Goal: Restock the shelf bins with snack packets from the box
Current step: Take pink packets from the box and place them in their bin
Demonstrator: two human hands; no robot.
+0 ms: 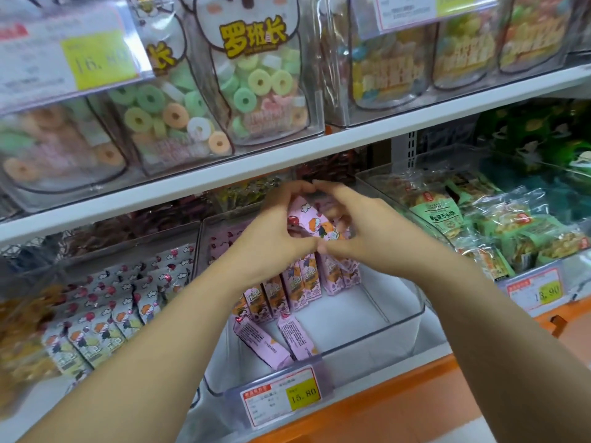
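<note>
Both hands reach into the clear middle shelf bin (406, 318). My left hand (275, 231) and my right hand (358, 225) meet at fingertips and thumbs, cupping a bunch of pink snack packets (315, 220) between them at the back of the bin. Below the hands a row of pink packets (297, 290) stands upright. Two more pink packets (281, 340) lie flat near the bin's front wall. The right half of the bin floor is bare white. The box is not in view.
A bin of white-and-yellow packets (105, 314) sits to the left. A bin of green packets (499, 228) sits to the right. Price tags (283, 396) hang on the bin fronts. The upper shelf (287, 161), close above my hands, holds bags of ring candy (256, 87).
</note>
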